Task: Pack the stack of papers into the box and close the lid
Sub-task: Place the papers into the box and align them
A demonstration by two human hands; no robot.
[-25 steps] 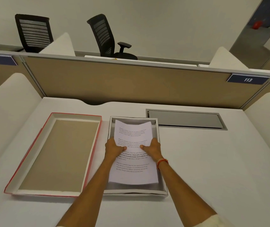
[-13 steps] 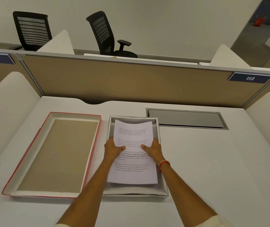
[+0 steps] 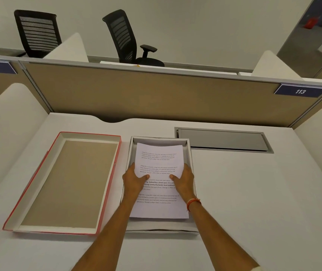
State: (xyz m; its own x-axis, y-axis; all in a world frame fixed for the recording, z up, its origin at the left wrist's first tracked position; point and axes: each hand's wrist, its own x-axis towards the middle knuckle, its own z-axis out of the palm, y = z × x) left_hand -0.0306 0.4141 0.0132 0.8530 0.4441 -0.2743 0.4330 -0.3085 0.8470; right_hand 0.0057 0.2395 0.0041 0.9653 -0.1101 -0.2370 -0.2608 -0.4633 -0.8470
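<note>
White worktop (image 3: 244, 192) filled the lower half of the view, fenced at the back by a tan partition (image 3: 166, 94) bearing a blue tag numbered 113 (image 3: 300, 91). Two black mesh chairs (image 3: 125, 36) stood beyond the partition against a pale wall. A grey cable hatch (image 3: 222, 139) was set flush into the worktop at the rear right.

At the centre sat the box (image 3: 159, 139), open, its pale walls visible on all four sides. The stack of papers (image 3: 158, 208), printed with paragraphs of text, lay within the box's outline, its far edge curling slightly upward near the back wall; whether it was fully resting on the box floor could not be told. The left hand (image 3: 134, 181) gripped the stack's left edge, thumb pressed on top of the top sheet, the other fingers tucked beneath and out of sight. The right hand (image 3: 184, 180) held the right edge the same way, thumb on top, its wrist wearing an orange thread band (image 3: 193, 202).

Just beside the box on the left lay the lid (image 3: 89, 134), turned inside up, red on its outer rim with a brown card interior, its long side nearly touching the box's left wall.
</note>
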